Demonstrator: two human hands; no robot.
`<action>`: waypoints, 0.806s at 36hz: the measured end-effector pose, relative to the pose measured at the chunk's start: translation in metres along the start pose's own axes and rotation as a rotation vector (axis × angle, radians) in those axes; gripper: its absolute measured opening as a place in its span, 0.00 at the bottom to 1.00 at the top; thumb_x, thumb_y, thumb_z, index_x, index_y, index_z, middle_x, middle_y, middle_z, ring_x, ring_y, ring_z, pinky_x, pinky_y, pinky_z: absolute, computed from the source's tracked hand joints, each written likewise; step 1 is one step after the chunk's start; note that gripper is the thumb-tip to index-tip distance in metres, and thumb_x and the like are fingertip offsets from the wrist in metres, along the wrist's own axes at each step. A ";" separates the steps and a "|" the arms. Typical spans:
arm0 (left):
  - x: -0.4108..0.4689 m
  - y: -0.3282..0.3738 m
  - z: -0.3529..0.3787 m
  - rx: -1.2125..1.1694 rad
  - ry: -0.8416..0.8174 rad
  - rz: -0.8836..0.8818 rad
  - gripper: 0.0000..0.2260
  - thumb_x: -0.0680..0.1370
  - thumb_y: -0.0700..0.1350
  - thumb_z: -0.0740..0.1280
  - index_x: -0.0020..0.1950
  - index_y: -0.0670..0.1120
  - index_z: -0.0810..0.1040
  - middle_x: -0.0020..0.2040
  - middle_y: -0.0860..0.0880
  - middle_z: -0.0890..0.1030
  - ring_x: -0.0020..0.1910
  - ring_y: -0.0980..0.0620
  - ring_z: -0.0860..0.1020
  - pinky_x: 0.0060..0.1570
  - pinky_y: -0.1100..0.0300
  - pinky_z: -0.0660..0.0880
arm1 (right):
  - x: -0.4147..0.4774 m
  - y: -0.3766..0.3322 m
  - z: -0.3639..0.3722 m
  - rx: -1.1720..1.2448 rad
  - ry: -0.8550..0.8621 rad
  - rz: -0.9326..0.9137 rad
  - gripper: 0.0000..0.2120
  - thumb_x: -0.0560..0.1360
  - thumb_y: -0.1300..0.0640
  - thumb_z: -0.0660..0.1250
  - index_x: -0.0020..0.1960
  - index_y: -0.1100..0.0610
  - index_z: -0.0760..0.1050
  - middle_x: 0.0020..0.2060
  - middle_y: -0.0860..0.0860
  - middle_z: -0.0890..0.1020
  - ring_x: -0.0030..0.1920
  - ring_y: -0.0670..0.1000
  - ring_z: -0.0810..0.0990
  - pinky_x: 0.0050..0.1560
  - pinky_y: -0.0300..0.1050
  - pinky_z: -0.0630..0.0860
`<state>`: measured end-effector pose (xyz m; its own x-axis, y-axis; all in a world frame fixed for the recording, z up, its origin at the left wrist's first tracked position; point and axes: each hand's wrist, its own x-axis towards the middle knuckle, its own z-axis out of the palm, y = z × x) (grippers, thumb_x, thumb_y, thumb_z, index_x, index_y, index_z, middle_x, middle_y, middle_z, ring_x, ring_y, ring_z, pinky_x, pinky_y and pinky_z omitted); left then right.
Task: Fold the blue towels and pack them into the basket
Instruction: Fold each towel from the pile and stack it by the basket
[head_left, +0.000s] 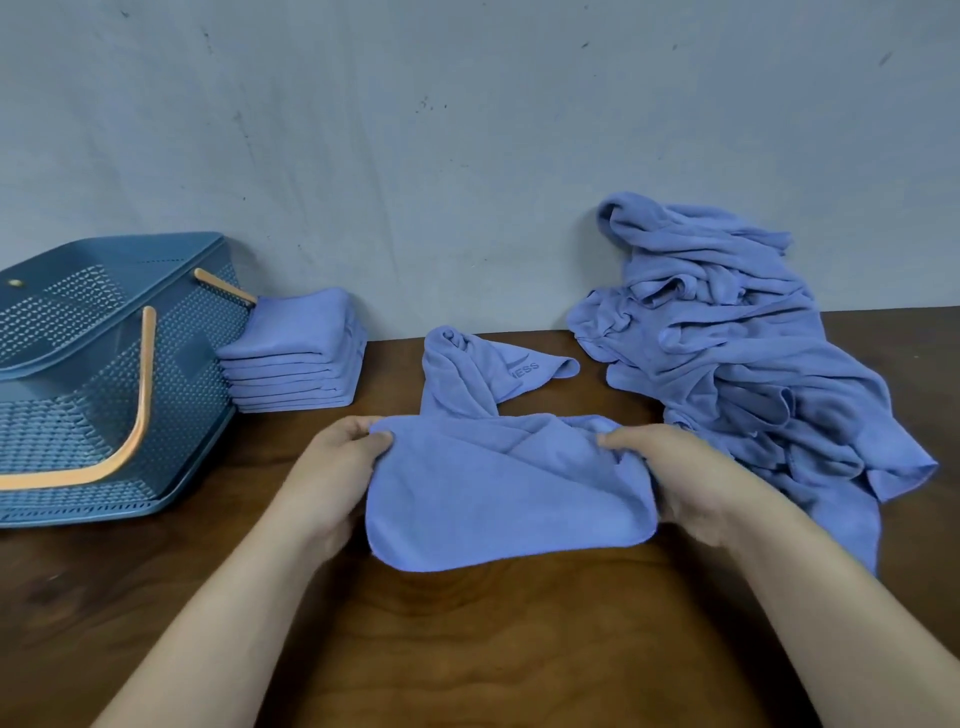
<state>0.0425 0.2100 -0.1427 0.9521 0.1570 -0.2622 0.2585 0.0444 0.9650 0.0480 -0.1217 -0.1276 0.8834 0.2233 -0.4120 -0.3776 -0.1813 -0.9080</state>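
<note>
We pinch the towel (509, 493) between our left hand (332, 467) and right hand (670, 467); it stretches left-right, tail pointing far.

1. The front towel (509, 483) is showing as matt blue cloth with a fine, soft nap.
2. The folded stack (296, 358) and the loose pile (727, 353) are showing the same matt cloth.
3. The basket (62, 436) is presenting as blue plastic with textured, perforated walls; its handles (147, 364) are appearing smooth.
4. The desk (493, 649) is showing dark wood grain with a slight sheen.
5. The wall (467, 130) is appearing matt and scuffed.
</note>
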 end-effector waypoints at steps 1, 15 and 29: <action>0.002 0.000 -0.005 0.079 0.011 -0.008 0.08 0.85 0.38 0.64 0.61 0.44 0.82 0.51 0.44 0.89 0.48 0.47 0.88 0.51 0.47 0.83 | 0.000 0.003 -0.001 -0.153 0.080 0.002 0.10 0.79 0.53 0.65 0.46 0.50 0.86 0.42 0.50 0.86 0.41 0.51 0.83 0.43 0.48 0.80; -0.001 -0.018 0.001 0.946 -0.056 0.716 0.10 0.80 0.48 0.71 0.61 0.58 0.81 0.59 0.63 0.78 0.59 0.57 0.75 0.64 0.58 0.71 | 0.012 0.025 0.023 -0.972 0.261 -0.519 0.18 0.81 0.63 0.66 0.67 0.47 0.81 0.61 0.43 0.79 0.60 0.49 0.77 0.63 0.48 0.75; -0.005 -0.022 0.009 0.815 -0.037 0.670 0.16 0.84 0.60 0.65 0.42 0.52 0.77 0.35 0.54 0.78 0.36 0.55 0.76 0.41 0.46 0.77 | -0.003 0.016 0.039 -0.939 0.373 -0.555 0.12 0.80 0.38 0.67 0.45 0.44 0.79 0.37 0.39 0.82 0.40 0.42 0.79 0.42 0.48 0.78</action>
<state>0.0337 0.1993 -0.1623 0.9417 -0.1266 0.3117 -0.3037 -0.7188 0.6253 0.0282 -0.0885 -0.1438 0.9494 0.2270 0.2169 0.3061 -0.8230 -0.4786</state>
